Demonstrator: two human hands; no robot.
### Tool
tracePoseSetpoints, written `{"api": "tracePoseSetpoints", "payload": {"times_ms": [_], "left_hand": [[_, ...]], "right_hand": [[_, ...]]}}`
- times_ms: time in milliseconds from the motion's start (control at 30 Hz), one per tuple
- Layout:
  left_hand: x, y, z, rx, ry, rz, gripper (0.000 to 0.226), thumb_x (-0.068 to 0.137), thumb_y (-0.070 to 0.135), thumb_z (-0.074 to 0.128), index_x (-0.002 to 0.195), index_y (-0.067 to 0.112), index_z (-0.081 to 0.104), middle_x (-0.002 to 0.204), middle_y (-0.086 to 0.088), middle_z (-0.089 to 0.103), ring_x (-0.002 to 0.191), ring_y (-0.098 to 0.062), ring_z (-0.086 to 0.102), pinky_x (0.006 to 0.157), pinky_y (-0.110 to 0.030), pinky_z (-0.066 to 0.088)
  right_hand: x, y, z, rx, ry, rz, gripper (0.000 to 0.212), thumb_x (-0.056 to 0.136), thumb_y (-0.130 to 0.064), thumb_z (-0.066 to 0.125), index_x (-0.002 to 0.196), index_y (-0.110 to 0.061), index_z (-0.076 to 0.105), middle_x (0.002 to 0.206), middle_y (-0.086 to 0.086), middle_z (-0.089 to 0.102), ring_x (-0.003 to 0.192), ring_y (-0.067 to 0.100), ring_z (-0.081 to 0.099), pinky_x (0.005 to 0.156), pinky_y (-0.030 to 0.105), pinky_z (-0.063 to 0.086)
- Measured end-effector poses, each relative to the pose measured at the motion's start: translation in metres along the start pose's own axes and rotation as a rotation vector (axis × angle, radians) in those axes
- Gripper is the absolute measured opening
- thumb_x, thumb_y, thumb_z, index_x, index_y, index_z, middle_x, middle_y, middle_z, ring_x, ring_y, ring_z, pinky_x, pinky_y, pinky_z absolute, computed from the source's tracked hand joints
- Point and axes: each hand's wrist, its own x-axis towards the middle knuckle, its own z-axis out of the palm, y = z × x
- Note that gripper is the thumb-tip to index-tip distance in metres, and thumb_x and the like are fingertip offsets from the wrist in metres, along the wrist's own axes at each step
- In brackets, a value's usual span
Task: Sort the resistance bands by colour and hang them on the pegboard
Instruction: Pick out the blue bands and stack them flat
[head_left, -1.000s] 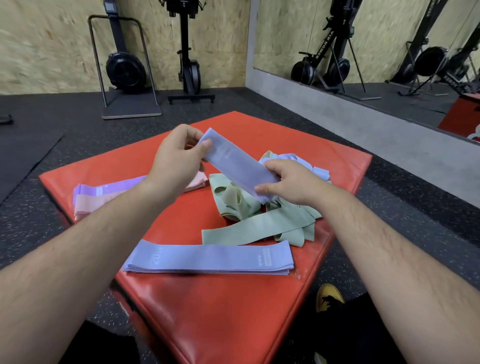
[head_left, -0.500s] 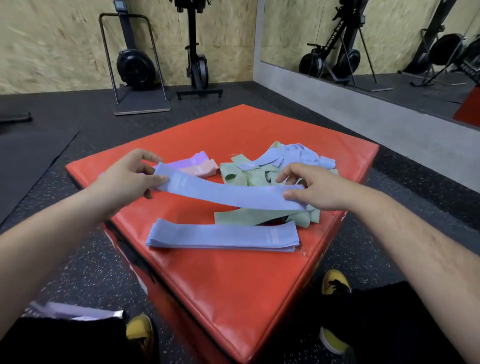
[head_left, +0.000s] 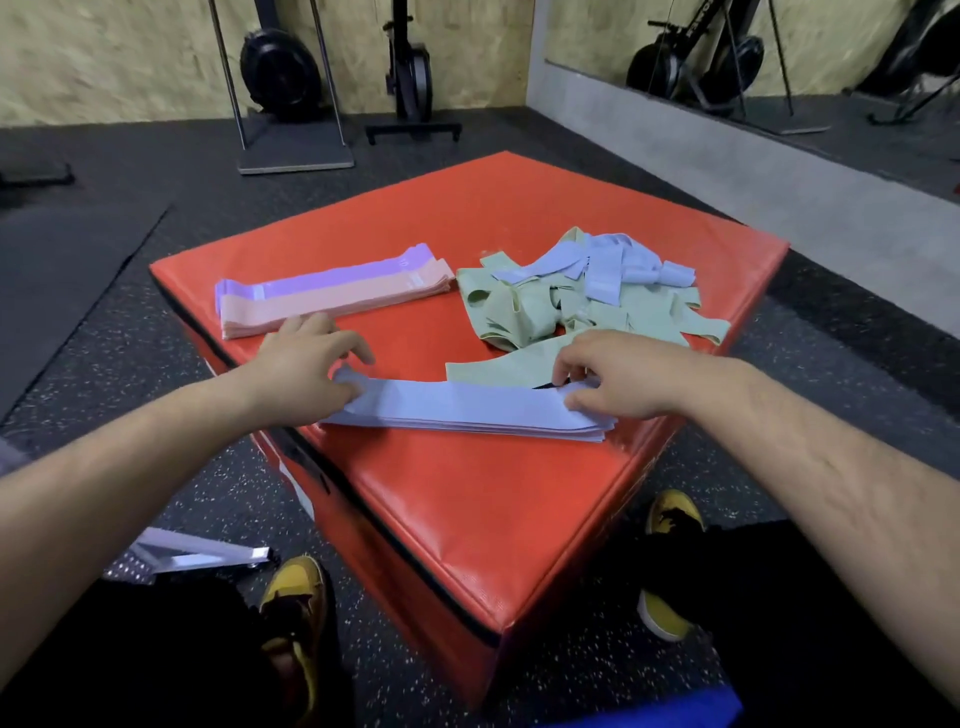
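Observation:
A flat stack of blue bands (head_left: 462, 413) lies near the front of the red padded box (head_left: 467, 499). My left hand (head_left: 304, 366) pinches the top blue band at its left end. My right hand (head_left: 618, 376) holds the same band at its right end, pressing it onto the stack. Behind my left hand lies a neat pile of pink bands (head_left: 332, 301) with purple bands (head_left: 332, 275) beside it. At the back right sits a tangled heap of green bands (head_left: 524, 312) with more blue bands (head_left: 597, 267) on top. No pegboard is in view.
The box stands on dark speckled rubber flooring. Two exercise machines (head_left: 283, 78) stand against the chipboard wall behind. A mirror (head_left: 779, 57) runs along the right wall. My yellow shoes (head_left: 296, 597) flank the box's near corner. A silvery object (head_left: 192, 553) lies on the floor at left.
Both hands have carried the blue band down from the air and laid it on the blue stack. The camera has tilted downward.

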Motion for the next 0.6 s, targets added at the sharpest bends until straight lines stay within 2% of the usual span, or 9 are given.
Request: {"api": "tracePoseSetpoints", "payload": {"times_ms": [100,167,233,300,367,500,533,600], "left_hand": [[0.005,0.006,0.002,-0.007,0.004,0.062,0.05,0.073,0.059,0.058,0.118,0.038,0.058,0.121,0.006,0.05,0.119,-0.023,0.044,0.098,-0.039,0.036],[0.007,0.014,0.006,-0.024,-0.071,0.165,0.068,0.066,0.076,0.046,0.123,0.041,0.054,0.125,0.009,0.052,0.12,-0.018,0.048,0.1,-0.042,0.04],[0.009,0.023,0.012,-0.017,-0.167,0.233,0.08,0.062,0.082,0.044,0.132,0.043,0.047,0.131,0.014,0.049,0.123,-0.011,0.046,0.101,-0.04,0.038],[0.011,0.03,0.018,-0.013,-0.234,0.261,0.089,0.06,0.083,0.044,0.14,0.043,0.04,0.134,0.015,0.046,0.126,-0.008,0.042,0.1,-0.035,0.035],[0.016,0.033,0.022,-0.031,-0.278,0.281,0.085,0.063,0.079,0.048,0.14,0.046,0.037,0.131,0.013,0.047,0.125,-0.011,0.043,0.101,-0.037,0.036],[0.027,0.033,0.024,-0.097,-0.317,0.325,0.066,0.076,0.054,0.069,0.135,0.044,0.044,0.118,0.009,0.05,0.112,-0.014,0.047,0.1,-0.038,0.039],[0.028,0.034,0.024,-0.092,-0.315,0.338,0.066,0.075,0.053,0.07,0.135,0.043,0.044,0.119,0.009,0.05,0.112,-0.014,0.047,0.1,-0.038,0.039],[0.031,0.037,0.023,-0.059,-0.3,0.349,0.074,0.068,0.063,0.064,0.136,0.042,0.043,0.119,0.01,0.05,0.112,-0.011,0.048,0.099,-0.034,0.041]], "right_hand": [[0.0,-0.001,0.0,-0.111,0.04,-0.026,0.022,0.088,-0.035,0.061,0.108,-0.027,0.065,0.11,-0.007,0.06,0.11,0.016,0.05,0.093,0.04,0.047],[-0.001,-0.006,0.0,-0.127,0.041,-0.073,0.027,0.087,-0.038,0.064,0.111,-0.027,0.065,0.112,-0.008,0.062,0.109,0.015,0.053,0.093,0.036,0.046],[-0.001,-0.012,0.002,-0.125,0.029,-0.107,0.038,0.083,-0.046,0.068,0.116,-0.028,0.062,0.112,-0.009,0.062,0.107,0.015,0.055,0.092,0.036,0.045],[0.0,-0.017,0.007,-0.119,-0.003,-0.094,0.053,0.079,-0.055,0.071,0.123,-0.03,0.056,0.116,-0.01,0.061,0.108,0.016,0.055,0.092,0.036,0.045],[0.001,-0.018,0.013,-0.121,-0.025,-0.058,0.065,0.075,-0.059,0.074,0.129,-0.031,0.05,0.122,-0.009,0.06,0.112,0.019,0.056,0.094,0.037,0.046],[0.005,-0.015,0.019,-0.114,-0.035,-0.046,0.061,0.077,-0.056,0.074,0.126,-0.03,0.05,0.119,-0.008,0.061,0.108,0.022,0.056,0.088,0.036,0.046],[0.005,-0.015,0.019,-0.117,-0.043,-0.049,0.06,0.078,-0.056,0.074,0.126,-0.03,0.05,0.118,-0.007,0.06,0.107,0.022,0.057,0.088,0.036,0.046],[0.003,-0.016,0.016,-0.104,-0.06,-0.042,0.062,0.077,-0.058,0.074,0.127,-0.03,0.05,0.12,-0.009,0.059,0.108,0.021,0.057,0.09,0.039,0.049]]}}
